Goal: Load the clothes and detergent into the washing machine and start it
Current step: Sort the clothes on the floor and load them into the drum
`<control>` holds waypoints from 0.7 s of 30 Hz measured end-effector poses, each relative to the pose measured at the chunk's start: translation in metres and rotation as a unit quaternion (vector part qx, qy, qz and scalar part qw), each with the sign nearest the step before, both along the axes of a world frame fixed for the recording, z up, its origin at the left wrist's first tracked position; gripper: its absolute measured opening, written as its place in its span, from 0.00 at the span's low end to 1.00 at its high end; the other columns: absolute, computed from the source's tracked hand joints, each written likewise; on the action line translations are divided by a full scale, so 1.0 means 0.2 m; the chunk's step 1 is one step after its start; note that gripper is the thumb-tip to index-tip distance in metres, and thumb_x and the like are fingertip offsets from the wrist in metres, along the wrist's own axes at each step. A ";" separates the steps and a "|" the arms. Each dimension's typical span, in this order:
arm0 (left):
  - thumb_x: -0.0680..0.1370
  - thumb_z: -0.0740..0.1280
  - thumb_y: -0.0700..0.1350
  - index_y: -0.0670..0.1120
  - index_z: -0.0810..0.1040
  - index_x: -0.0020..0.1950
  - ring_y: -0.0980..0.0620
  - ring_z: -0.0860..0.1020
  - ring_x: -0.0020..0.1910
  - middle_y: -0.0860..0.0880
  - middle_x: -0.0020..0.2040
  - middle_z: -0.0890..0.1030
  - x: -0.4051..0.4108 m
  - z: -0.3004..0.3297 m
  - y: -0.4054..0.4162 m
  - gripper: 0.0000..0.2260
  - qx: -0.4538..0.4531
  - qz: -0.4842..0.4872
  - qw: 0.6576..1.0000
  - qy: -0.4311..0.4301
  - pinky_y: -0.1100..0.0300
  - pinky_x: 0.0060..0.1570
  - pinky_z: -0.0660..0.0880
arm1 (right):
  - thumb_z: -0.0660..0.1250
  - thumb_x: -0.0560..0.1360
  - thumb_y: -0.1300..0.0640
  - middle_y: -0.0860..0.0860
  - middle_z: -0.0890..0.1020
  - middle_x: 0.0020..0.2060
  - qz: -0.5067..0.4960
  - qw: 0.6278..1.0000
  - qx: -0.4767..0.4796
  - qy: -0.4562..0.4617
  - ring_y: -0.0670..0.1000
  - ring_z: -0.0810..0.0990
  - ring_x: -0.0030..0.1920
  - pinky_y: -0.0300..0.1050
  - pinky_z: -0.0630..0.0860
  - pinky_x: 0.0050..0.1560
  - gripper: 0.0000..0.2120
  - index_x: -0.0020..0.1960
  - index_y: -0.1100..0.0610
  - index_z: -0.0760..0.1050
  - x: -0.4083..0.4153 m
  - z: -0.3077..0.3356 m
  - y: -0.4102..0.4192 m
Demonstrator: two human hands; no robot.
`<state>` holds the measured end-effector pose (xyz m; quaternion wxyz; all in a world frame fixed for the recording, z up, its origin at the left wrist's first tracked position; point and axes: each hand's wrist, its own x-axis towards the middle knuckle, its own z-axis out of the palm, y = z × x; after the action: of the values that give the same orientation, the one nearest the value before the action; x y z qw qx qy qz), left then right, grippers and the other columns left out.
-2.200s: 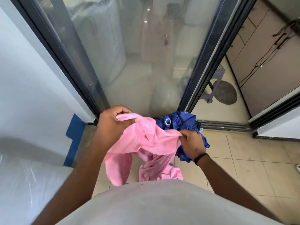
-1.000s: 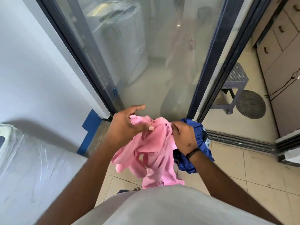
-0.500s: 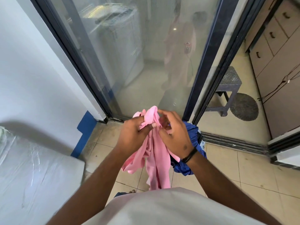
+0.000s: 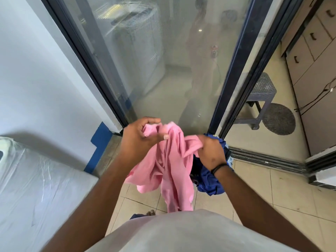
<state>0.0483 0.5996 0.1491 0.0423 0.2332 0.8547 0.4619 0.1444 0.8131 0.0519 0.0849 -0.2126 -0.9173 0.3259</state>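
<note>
The scene is bright with soft daylight, which falls evenly on the white wall (image 4: 36,73) and leaves only a faint grey shadow low on it, above the plastic-wrapped machine (image 4: 41,188), whose film throws small white glints. The glass door (image 4: 163,60) is hazy and carries pale, washed-out reflections, so what lies behind it looks milky and unsharp. The wide lens bends the door frame (image 4: 234,70) and splays straight lines outward toward the edges, while the pink cloth (image 4: 172,164) at centre shows slight motion softness.
</note>
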 end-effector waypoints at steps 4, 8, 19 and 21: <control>0.63 0.84 0.52 0.58 0.75 0.69 0.66 0.77 0.44 0.57 0.48 0.82 0.01 -0.02 0.04 0.35 -0.024 -0.042 0.998 -0.028 0.70 0.47 0.71 | 0.55 0.64 0.53 0.51 0.84 0.38 0.057 0.991 -0.032 0.113 0.58 0.81 0.40 0.49 0.77 0.39 0.17 0.46 0.50 0.79 -0.11 0.35 -0.10; 0.67 0.76 0.57 0.50 0.79 0.59 0.67 0.77 0.41 0.60 0.43 0.80 0.04 -0.09 0.10 0.24 -0.042 -0.058 0.997 0.007 0.64 0.41 0.73 | 0.63 0.65 0.63 0.44 0.84 0.38 0.132 0.970 -0.097 0.177 0.46 0.80 0.39 0.42 0.75 0.40 0.14 0.45 0.51 0.83 -0.14 0.53 -0.25; 0.75 0.70 0.45 0.48 0.80 0.42 0.54 0.77 0.36 0.49 0.39 0.83 0.10 0.06 0.10 0.03 0.118 0.020 0.993 0.013 0.58 0.38 0.73 | 0.73 0.70 0.55 0.52 0.67 0.72 0.108 0.969 -0.207 -0.075 0.52 0.66 0.73 0.50 0.67 0.71 0.42 0.79 0.51 0.57 0.02 -0.17 -0.17; 0.76 0.72 0.41 0.53 0.79 0.41 0.61 0.77 0.37 0.60 0.38 0.82 0.12 0.13 0.09 0.08 0.142 0.026 0.989 0.017 0.64 0.38 0.72 | 0.73 0.73 0.51 0.52 0.75 0.61 0.119 0.969 -0.180 -0.116 0.56 0.74 0.65 0.48 0.73 0.62 0.30 0.72 0.54 0.69 0.06 -0.35 -0.20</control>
<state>0.0716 0.6181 0.1753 -0.0175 0.2223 0.7867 0.5757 0.1555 0.7738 -0.0181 -0.1015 -0.1497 -0.8658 0.4665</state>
